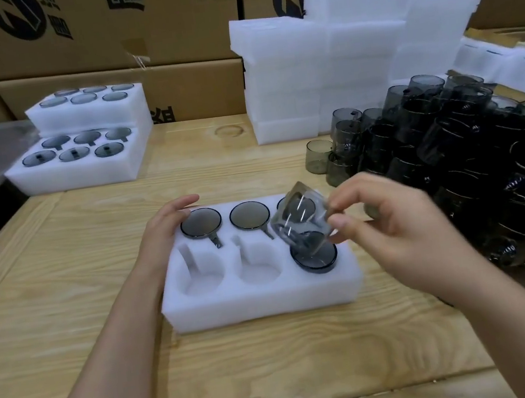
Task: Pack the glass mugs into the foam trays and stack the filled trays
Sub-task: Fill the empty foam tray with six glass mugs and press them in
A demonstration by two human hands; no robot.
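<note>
**Q:** Where is the mug being packed, and what has hold of it?

**A:** The right hand (393,224) pinches a smoky glass mug (301,223) between the thumb and curled fingertips. The mug sits left of the palm, out past the fingertips. It is in the air just above the near right part of the foam tray (262,303).

**Q:** Which way does it point?

**A:** It is tilted, with its long axis on a slant, neither upright nor flat. Blur hides which end is the mouth.

**Q:** And the other hand?

**A:** The left hand (165,227) rests on the tray's far left corner, fingers nearly straight, gripping nothing.

**Q:** What is in the tray?

**A:** Six round pockets in two rows. The far row holds mugs, the right one partly hidden behind the held mug. In the near row, the right pocket holds a seated mug (315,257), directly beneath the held one. The left pocket (202,274) and middle pocket (259,266) are empty.

**Q:** What else is there?

**A:** On the wooden table (65,294), two filled trays (82,129) are stacked at far left. A pile of loose mugs (467,153) lies at right.
</note>
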